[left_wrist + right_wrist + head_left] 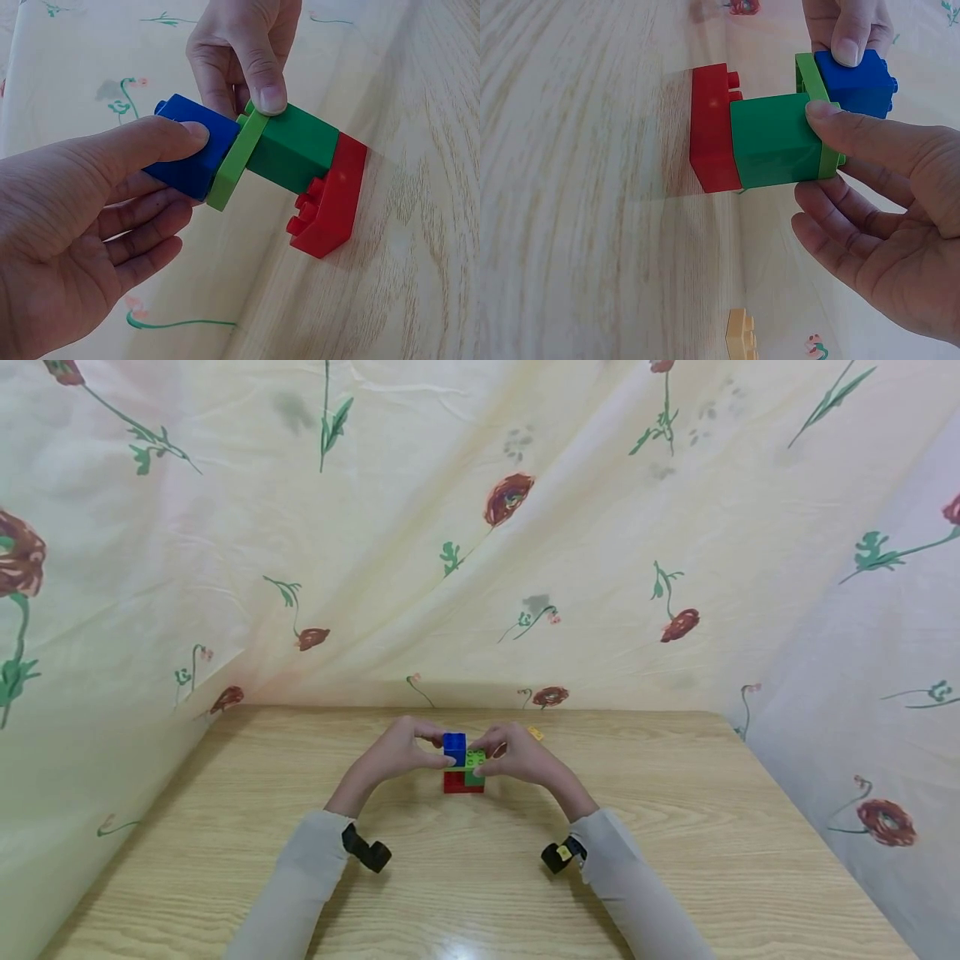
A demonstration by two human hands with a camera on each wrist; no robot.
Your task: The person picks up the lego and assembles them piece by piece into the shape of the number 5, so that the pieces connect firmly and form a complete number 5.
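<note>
A small toy-brick stack stands on the table. Its base is a flat red brick (711, 127) with studs showing on the left half. On the right half sits a green brick (776, 142), topped by a thin lime-green plate (238, 161) that juts out leftward. A blue brick (196, 146) sits on the plate's left half, over the gap. My left hand (397, 749) pinches the blue brick between thumb and fingers. My right hand (521, 756) pinches the lime plate's right end at the green brick's top edge.
A yellow-orange brick (536, 733) lies on the wooden table (465, 877), behind my right hand. Flower-printed cloth (420, 527) hangs at the back and both sides. A black camera (367, 850) is strapped at my left wrist, another at my right.
</note>
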